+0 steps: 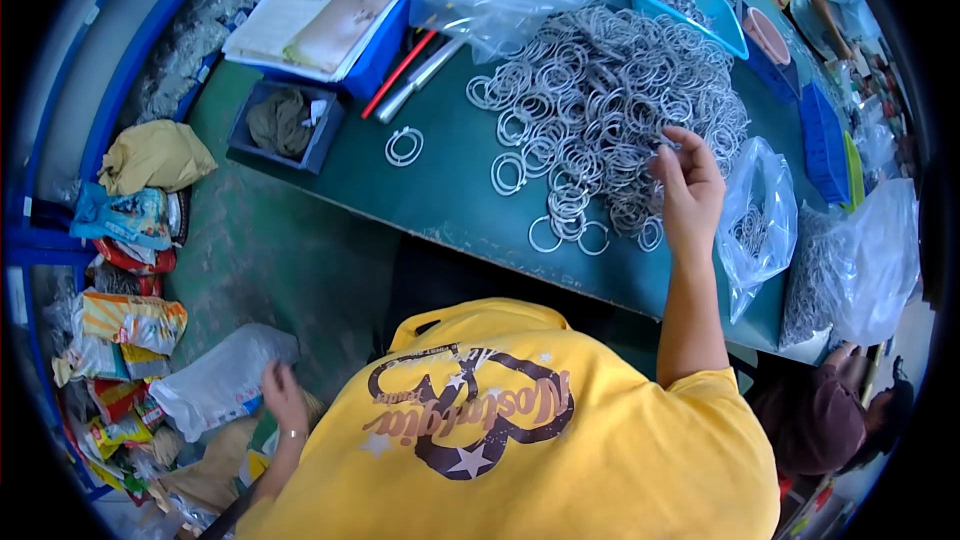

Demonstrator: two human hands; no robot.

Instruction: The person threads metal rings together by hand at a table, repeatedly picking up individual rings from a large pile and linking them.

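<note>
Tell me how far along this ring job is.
Looks done: some rings already sit in the clear bag and the blue tray. In hand: the right hand picks at the ring pile, while the left hand reaches down to a white bag on the floor. Left: that large pile covers much of the green table, so most seems undone.

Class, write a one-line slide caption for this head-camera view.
Right hand picks at a heap of white rings on a green table; left hand reaches to a pale bag on the floor.
</note>
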